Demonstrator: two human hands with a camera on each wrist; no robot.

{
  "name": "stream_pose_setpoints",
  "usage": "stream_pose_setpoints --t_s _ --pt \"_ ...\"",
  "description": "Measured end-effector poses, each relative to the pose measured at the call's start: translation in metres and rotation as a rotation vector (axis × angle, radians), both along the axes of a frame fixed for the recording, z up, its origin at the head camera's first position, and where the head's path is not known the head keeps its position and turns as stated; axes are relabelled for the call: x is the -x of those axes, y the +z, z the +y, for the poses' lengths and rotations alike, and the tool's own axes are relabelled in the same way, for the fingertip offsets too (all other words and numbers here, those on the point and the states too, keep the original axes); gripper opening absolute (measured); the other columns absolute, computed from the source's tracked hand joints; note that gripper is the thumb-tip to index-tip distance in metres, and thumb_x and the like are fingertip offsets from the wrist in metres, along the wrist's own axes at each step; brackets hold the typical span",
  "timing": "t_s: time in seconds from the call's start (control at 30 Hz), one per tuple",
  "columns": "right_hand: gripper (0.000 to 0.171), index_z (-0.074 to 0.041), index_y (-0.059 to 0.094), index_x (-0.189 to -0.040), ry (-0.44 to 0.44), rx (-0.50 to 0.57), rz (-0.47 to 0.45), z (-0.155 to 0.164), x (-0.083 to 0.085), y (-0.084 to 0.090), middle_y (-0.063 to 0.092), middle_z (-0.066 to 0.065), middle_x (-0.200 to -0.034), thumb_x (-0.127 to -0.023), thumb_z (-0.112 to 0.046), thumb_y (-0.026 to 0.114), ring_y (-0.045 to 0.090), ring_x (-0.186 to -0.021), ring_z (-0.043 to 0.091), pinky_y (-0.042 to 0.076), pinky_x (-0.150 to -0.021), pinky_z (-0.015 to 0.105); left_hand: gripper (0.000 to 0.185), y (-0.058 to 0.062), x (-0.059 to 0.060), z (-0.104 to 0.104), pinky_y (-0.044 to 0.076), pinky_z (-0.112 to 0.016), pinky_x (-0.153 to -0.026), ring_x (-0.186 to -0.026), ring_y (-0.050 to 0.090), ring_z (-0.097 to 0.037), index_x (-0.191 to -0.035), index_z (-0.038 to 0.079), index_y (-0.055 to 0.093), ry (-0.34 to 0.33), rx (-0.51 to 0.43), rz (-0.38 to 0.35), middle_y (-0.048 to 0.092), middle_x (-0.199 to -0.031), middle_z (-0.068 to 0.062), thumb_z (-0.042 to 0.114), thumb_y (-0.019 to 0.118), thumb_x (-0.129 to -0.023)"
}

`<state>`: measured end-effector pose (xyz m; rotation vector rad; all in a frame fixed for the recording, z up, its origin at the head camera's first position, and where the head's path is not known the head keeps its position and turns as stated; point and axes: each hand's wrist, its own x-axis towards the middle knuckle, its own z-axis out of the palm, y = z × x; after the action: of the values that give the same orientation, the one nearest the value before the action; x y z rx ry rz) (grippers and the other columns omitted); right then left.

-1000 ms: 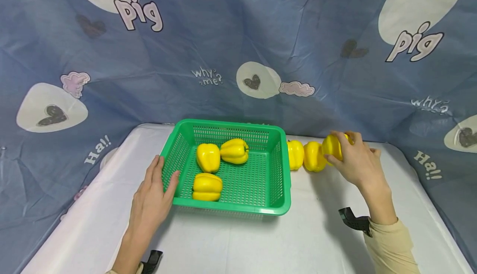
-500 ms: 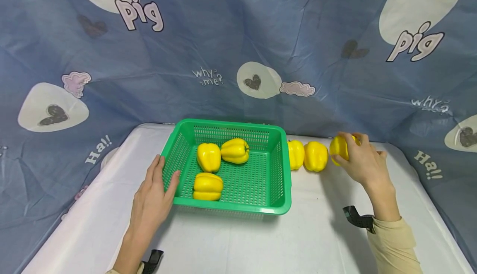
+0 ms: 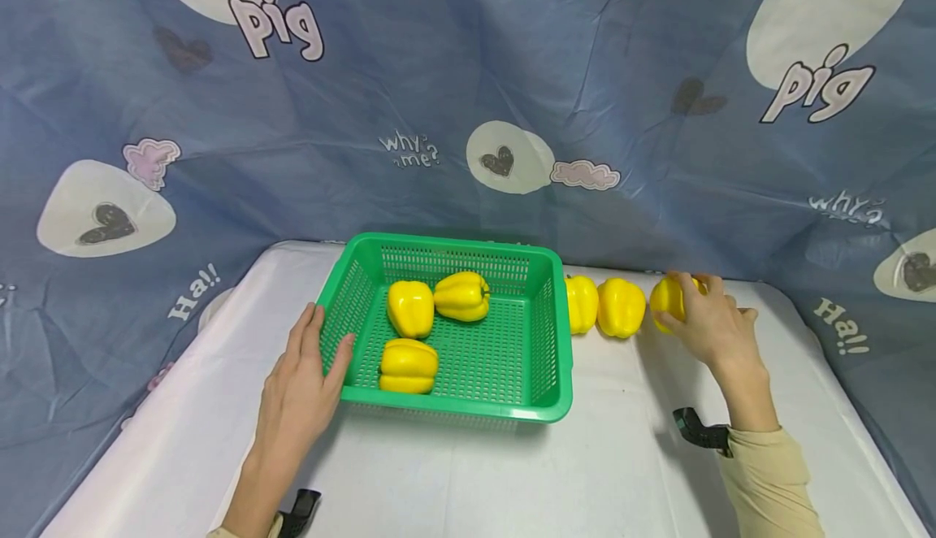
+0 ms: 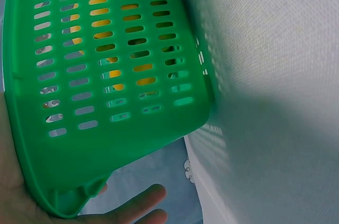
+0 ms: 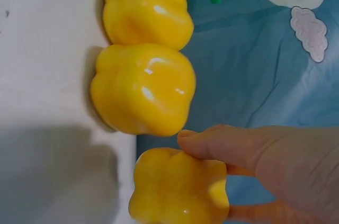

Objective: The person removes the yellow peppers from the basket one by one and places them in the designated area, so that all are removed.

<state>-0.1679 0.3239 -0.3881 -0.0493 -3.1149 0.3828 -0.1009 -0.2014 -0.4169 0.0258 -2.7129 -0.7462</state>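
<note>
A green slotted basket (image 3: 553, 405) stands on the white table and holds three yellow bell peppers (image 3: 409, 308) (image 3: 461, 295) (image 3: 408, 365). My left hand (image 3: 303, 383) rests on its left rim (image 4: 58, 181), fingers straight, thumb over the edge. To the right of the basket stand two more yellow peppers (image 3: 581, 303) (image 3: 620, 307) (image 5: 143, 89) in a row. My right hand (image 3: 712, 327) grips a third pepper (image 3: 667, 298) (image 5: 180, 187) at the row's right end, low at the table; whether it touches the cloth I cannot tell.
A blue printed cloth (image 3: 468, 99) hangs close behind the table and round both sides. The white tabletop (image 3: 512, 481) reaches from the basket to the near edge. Black wrist straps (image 3: 698, 431) show at both forearms.
My right hand has carried its pepper to the right and down, away from the two peppers beside the basket. The left hand and the basket have not moved.
</note>
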Motion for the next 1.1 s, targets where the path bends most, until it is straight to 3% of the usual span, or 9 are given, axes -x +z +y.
stream_pose_setpoints --t_s 0.43,1.1 --pt "0.075 -0.011 0.038 -0.161 0.013 0.018 -0.047 0.002 0.005 -0.015 0.032 0.045 -0.157 -0.102 -0.040 0.072 0.056 -0.119 0.073 0.040 -0.090 0.083 0.072 0.000 0.000 0.000 0.050 -0.075 -0.102 -0.137 0.055 -0.060 -0.164 -0.007 0.037 -0.004 0.002 -0.001 0.035 -0.172 -0.028 0.044 0.051 -0.114" --pt "0.077 -0.009 0.038 -0.162 0.018 0.038 -0.072 -0.001 0.010 -0.020 0.031 0.046 -0.158 -0.101 -0.039 0.074 0.053 -0.124 0.074 0.039 -0.092 0.086 0.073 0.002 0.001 0.000 0.047 -0.076 -0.106 -0.140 0.053 -0.060 -0.165 -0.004 0.036 0.005 0.000 -0.027 0.034 -0.173 -0.027 0.046 0.050 -0.114"
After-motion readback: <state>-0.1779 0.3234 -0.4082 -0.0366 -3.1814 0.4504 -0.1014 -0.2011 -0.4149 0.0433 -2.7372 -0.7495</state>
